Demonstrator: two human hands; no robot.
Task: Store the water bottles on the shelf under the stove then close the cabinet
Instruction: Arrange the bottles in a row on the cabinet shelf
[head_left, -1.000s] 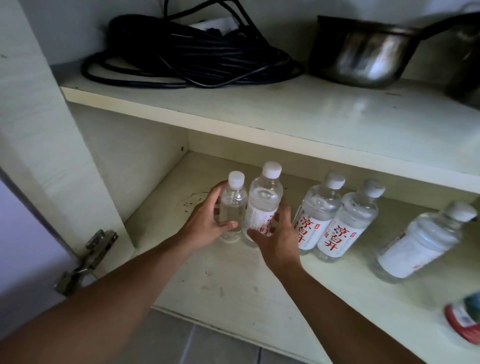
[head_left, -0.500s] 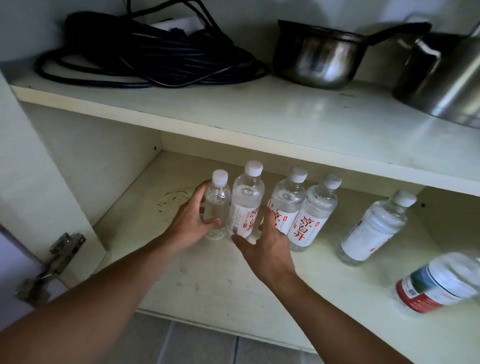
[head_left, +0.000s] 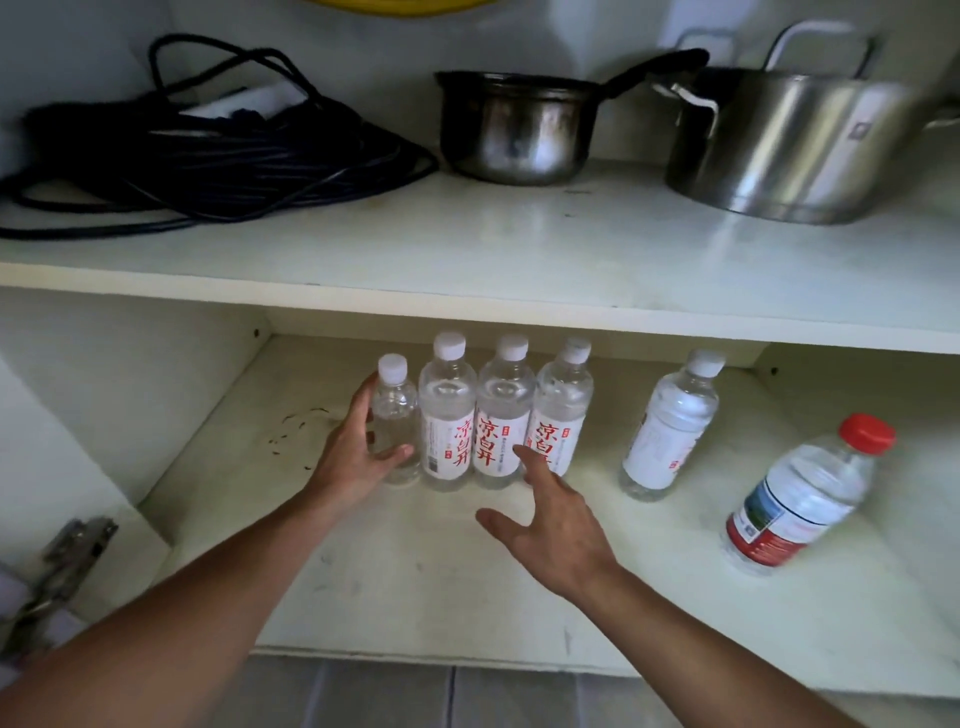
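Four water bottles stand in a tight row at the back of the lower shelf (head_left: 415, 582): a small unlabelled bottle (head_left: 395, 400) and three white-capped bottles with red-lettered labels (head_left: 498, 410). My left hand (head_left: 358, 452) wraps around the small bottle at the row's left end. My right hand (head_left: 550, 525) hovers with fingers spread just in front of the row, its forefinger near the rightmost labelled bottle. Further right stand a white-labelled bottle (head_left: 670, 431) and a red-capped bottle (head_left: 800, 499).
The upper shelf (head_left: 519, 260) carries a coil of black cable (head_left: 208, 161), a dark saucepan (head_left: 519, 130) and a steel pot (head_left: 779, 145). A door hinge (head_left: 67, 566) sits on the left cabinet wall. Grey floor tiles (head_left: 441, 696) show below.
The four bottles have come together into one tight row. My right hand has come off the bottles and pulled back with fingers open. The view has shifted right, showing the red-capped bottle fully.
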